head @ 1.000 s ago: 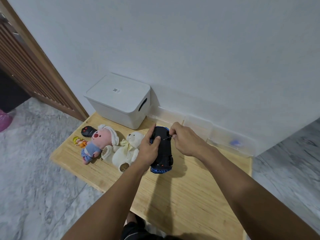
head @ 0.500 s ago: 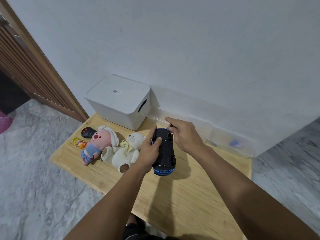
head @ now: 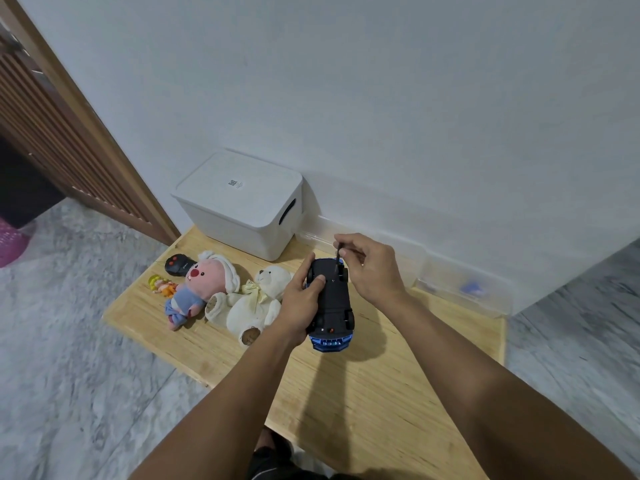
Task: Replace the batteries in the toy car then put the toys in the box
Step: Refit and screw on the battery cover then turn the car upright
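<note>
Two hands on the job: the left hand [head: 300, 303] is wrapped around the side of the blue toy car [head: 331, 303], thumb pressed on its black underside, holding it flipped belly-up just over the wooden table [head: 363, 403]. The right hand [head: 372, 268] is curled mostly closed, pinching a thin dark screwdriver [head: 337, 255] whose tip points down at the car's far end. Plush toys sit just left of the car: a white bear [head: 258, 301] and a pink one [head: 201, 284]. White lidded box [head: 242, 202] sits behind them by the wall.

Home, prob. a room — marble-look floor [head: 69, 341], slatted wood door [head: 59, 140], plush toys [head: 221, 292] on low table [head: 381, 393].
</note>
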### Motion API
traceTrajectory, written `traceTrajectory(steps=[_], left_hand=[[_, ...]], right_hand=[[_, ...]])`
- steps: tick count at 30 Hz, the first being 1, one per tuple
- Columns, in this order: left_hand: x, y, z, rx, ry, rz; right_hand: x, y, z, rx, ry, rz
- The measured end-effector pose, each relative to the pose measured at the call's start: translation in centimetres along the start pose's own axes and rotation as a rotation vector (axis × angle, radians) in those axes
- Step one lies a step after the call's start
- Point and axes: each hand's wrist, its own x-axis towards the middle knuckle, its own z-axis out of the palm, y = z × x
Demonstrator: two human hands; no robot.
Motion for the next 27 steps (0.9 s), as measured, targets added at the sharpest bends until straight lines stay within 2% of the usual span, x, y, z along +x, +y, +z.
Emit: traceTrajectory(steps=[5,12,20,27], left_hand=[[0.0,0.0,-0.1,0.009,0.001,-0.002],[-0.2,-0.3,0.2,0.032,-0.016,-0.009],[-0.3,-0.7,-0.4,0.165,-0.01,0.053],[0.2,-0.4,-0.8,0.292,-0.023,0.159]], right_hand=[[0.2,-0.1,-0.1,0.063,0.013,0.042],[0.6,-0.2,-0.8,-0.058,-0.056,0.011],[3.1,-2.3,-2.9,-0.601,-0.357,0.0],[2.5,-2.8,-2.9,-0.922,-0.41,-0.076]])
